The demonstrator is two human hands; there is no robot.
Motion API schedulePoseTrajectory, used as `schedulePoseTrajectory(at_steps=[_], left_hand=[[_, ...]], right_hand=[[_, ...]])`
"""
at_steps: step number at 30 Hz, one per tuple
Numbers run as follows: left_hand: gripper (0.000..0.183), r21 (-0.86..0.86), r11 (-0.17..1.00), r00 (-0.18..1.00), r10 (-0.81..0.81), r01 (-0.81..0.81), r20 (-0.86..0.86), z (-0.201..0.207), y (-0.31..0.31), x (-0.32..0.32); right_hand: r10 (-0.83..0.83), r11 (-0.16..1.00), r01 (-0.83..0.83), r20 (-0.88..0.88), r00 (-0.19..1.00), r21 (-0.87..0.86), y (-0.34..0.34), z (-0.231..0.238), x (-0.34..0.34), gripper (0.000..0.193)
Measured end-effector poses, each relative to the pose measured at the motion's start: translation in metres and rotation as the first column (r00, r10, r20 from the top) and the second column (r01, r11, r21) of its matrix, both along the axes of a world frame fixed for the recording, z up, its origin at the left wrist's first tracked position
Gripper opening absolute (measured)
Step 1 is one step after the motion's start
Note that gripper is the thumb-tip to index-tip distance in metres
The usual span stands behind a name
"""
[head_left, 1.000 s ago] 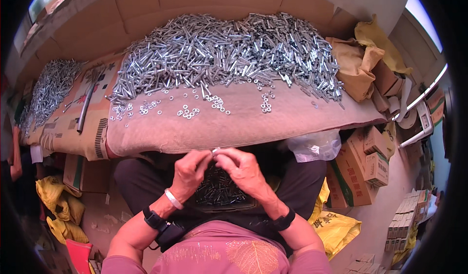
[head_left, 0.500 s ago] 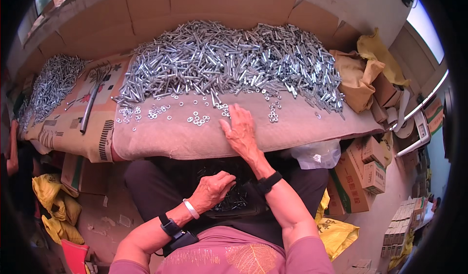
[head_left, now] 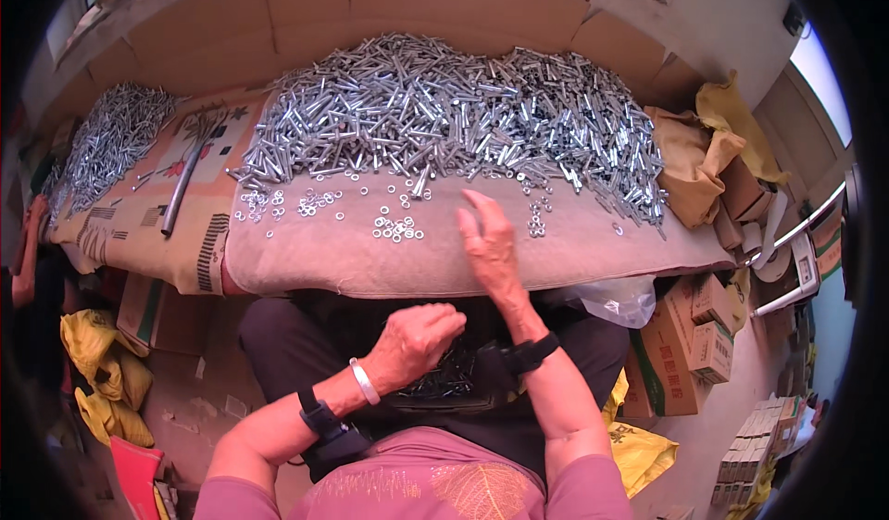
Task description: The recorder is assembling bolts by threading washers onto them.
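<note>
You seem to be gathering washers [head_left: 398,230] lying on the cloth [head_left: 370,265], so your half-open, seemingly empty right hand [head_left: 493,247] needs a fingertip pinch; what your curled left hand [head_left: 417,339] holds, I cannot tell.

Silver metal rings [head_left: 398,231], small, lying in loose clusters, slim silver rods [head_left: 444,117] heaped behind them

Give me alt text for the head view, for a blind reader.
A person's right hand, open, is over a pinkish cloth near small metal rings; the left hand is curled, short of the cloth. Behind the rings lies a heap of slim metal pieces.
</note>
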State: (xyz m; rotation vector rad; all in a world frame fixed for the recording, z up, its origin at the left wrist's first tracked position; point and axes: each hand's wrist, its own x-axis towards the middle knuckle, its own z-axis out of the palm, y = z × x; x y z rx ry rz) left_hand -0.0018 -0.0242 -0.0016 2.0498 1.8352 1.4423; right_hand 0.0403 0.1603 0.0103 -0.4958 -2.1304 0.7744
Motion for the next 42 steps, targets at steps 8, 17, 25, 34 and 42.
schedulePoseTrajectory(at_steps=[8, 17, 25, 34, 42], left_hand=[[0.02, -0.099, 0.766, 0.772, 0.629, -0.636, -0.092, 0.009, 0.095, -0.104], [0.014, -0.125, 0.683, 0.683, 0.664, -0.72, -0.305, 0.002, 0.139, -0.119], [0.02, -0.254, 0.734, 0.75, 0.66, -0.63, 0.048, 0.029, 0.156, -0.111], [0.026, -0.049, 0.895, 0.893, 0.437, -0.444, -0.105, 0.008, 0.15, -0.044], [0.011, 0.045, 0.877, 0.735, 0.427, -0.478, -0.526, -0.01, 0.118, -0.089]], right_hand=[[-0.263, 0.9, 0.194, 0.132, 0.956, 0.39, 0.032, -0.039, 0.026, 0.021], [-0.279, 0.908, 0.222, 0.117, 0.953, 0.354, 0.032, -0.039, 0.029, 0.022], [-0.259, 0.907, 0.215, 0.078, 0.963, 0.362, 0.033, -0.039, 0.031, 0.02], [-0.263, 0.911, 0.219, 0.084, 0.961, 0.349, 0.031, -0.041, 0.03, 0.019], [-0.231, 0.911, 0.192, 0.066, 0.971, 0.365, 0.034, -0.042, 0.03, 0.018]])
